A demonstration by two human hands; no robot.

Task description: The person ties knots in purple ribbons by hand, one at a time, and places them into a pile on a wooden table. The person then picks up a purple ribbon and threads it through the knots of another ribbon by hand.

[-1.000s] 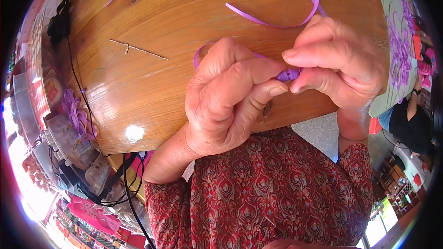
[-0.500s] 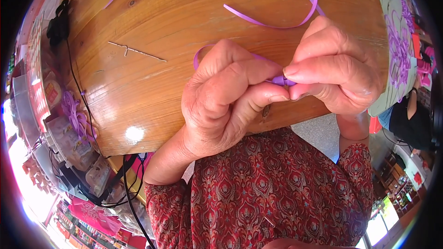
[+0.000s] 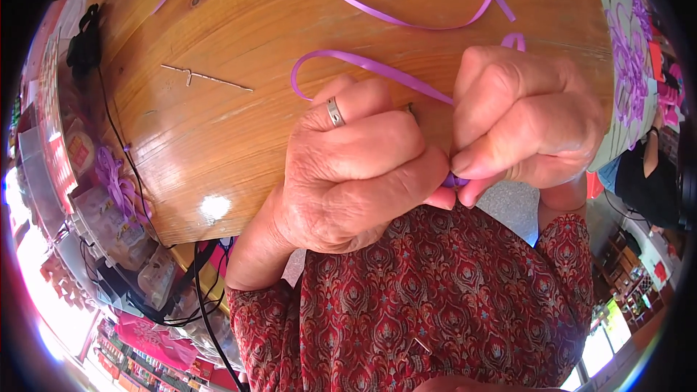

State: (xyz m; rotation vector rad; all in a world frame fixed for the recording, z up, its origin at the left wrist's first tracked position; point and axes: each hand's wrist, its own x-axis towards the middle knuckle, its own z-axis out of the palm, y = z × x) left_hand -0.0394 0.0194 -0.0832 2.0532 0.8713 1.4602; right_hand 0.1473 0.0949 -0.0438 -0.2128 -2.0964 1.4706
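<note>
Both hands pinch together close to the table's near edge. My left hand [image 3: 356, 167], with a ring on one finger, is closed, thumb and forefinger on a small dark-purple folded bit of ribbon [image 3: 455, 181]. My right hand [image 3: 526, 116] is closed on the same bit from the other side, fingertips almost touching the left ones. A lighter purple ribbon strand [image 3: 370, 67] loops out behind the left hand and runs to the right hand's fingers. Most of what is pinched is hidden by the fingers.
Further purple ribbon lengths [image 3: 421, 27] lie on the wooden table [image 3: 239, 131]. A thin twisted wire [image 3: 207, 78] with a short prong lies left. A black cable [image 3: 109, 112] runs along the left edge, beside a purple ribbon bundle [image 3: 116, 178]. More ribbons [image 3: 630, 65] lie far right, near another person [image 3: 646, 181].
Both hands have come slightly nearer to me, and the left has turned to show its back and ring. More of the looped ribbon strand now shows behind them. The pinched bit is more covered.
</note>
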